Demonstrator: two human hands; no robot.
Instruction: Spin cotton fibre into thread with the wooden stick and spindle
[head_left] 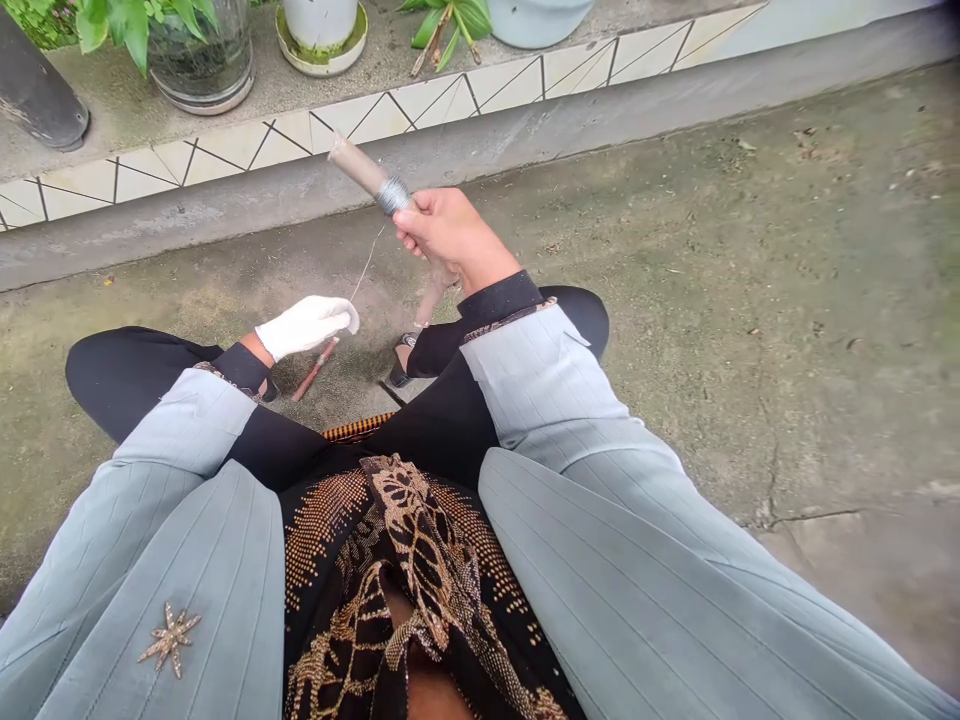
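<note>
My right hand (442, 235) is closed around a brownish tube (358, 166) that has a band of silvery thread (393, 195) wound near its middle. A thin pale thread (367, 277) runs down from that band to my left hand (306, 327), which wears a white glove. The gloved fingers are closed and seem to pinch the thread, though the grip itself is hidden. A reddish-brown stick (315, 368) lies on the ground just below my left hand, apart from it.
Rough, mossy concrete (712, 300) stretches around my crossed black-clad legs. Ahead, a low kerb (465, 150) rises to a patterned tile strip (375, 118). Above it stand potted plants, a glass jar (202, 60) and a dark post (37, 90).
</note>
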